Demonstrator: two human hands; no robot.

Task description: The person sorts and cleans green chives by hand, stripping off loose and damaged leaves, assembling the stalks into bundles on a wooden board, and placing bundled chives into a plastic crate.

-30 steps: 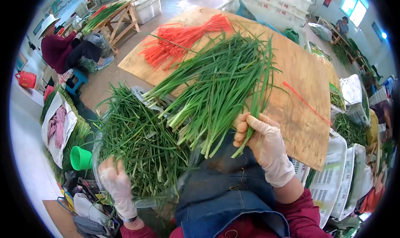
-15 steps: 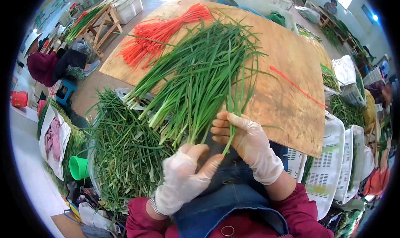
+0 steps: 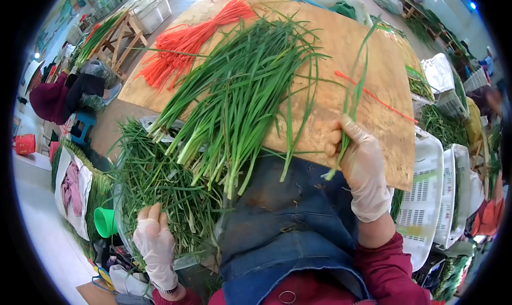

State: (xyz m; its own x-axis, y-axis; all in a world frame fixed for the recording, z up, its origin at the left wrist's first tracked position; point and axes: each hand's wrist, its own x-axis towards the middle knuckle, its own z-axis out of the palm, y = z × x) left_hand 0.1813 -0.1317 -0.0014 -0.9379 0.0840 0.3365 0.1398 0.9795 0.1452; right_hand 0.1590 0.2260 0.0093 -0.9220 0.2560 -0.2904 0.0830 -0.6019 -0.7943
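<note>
1. The person's right hand, in a thin pale glove, pinches a few slim green stalks between thumb and bent fingers; their lower end pokes out below the grip, and the long leaves rise above the right part of the surface.
2. The left hand, gloved too, is at the near edge of a tangled green heap, fingers pointing away from the body and slightly bent; I can't tell whether they hold anything.
3. A thick bunch of greens lies fanned across the wooden surface, its pale ends over the near edge, by the blue apron.
4. Just to its right lie a couple of loose stalks, apart from the right hand.
5. Beyond the bunch, to the left, is a sheaf of red ties; one red strip lies alone on the right, behind the raised leaves.
6. A green cup sits left of the heap, while white crates stand at the surface's right.
</note>
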